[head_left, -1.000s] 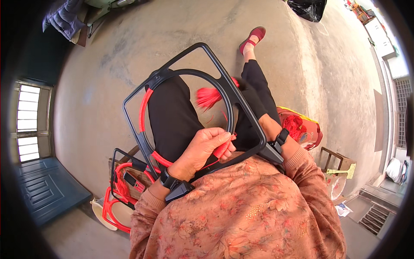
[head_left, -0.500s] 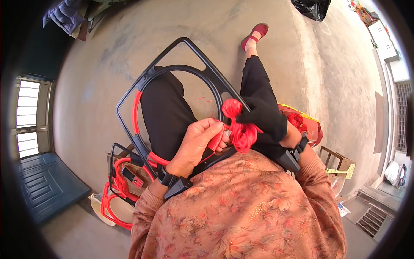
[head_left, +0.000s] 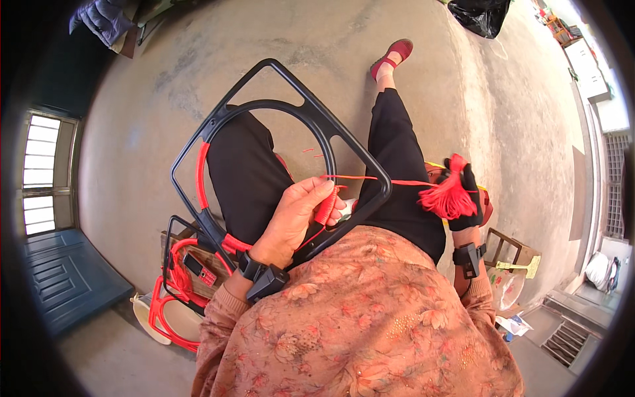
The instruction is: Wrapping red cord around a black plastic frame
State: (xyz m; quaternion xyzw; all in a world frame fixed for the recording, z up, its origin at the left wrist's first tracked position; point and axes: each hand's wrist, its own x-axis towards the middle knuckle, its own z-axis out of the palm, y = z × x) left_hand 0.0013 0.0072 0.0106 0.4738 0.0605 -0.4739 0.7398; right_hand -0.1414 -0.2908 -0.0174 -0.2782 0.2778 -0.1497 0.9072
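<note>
A black frame (head_left: 278,67), a square with a ring inside it, lies tilted across my lap. Red cord wraps parts of its ring, with a wound stretch (head_left: 201,175) on the left side. My bare left hand (head_left: 299,210) pinches the ring's near right part, where red cord (head_left: 325,206) is coiled tightly around it. From there a taut red strand (head_left: 410,182) runs right across the frame's corner. At its other end my right hand (head_left: 471,198), in a black glove, is closed on a bundle of red cord (head_left: 451,192).
Another red-wrapped frame (head_left: 159,311) and a mobile phone (head_left: 200,270) lie by my left side, near a stool. Behind my right hand is a red bag (head_left: 486,205). A wooden frame (head_left: 506,246) and a floor grate (head_left: 567,337) are at the right; a black plastic bag (head_left: 479,16) lies far off.
My right hand has moved right with the red cord bundle, away from the ring, and the strand is now stretched straight. My left hand stays at the coil; the frame has shifted slightly.
</note>
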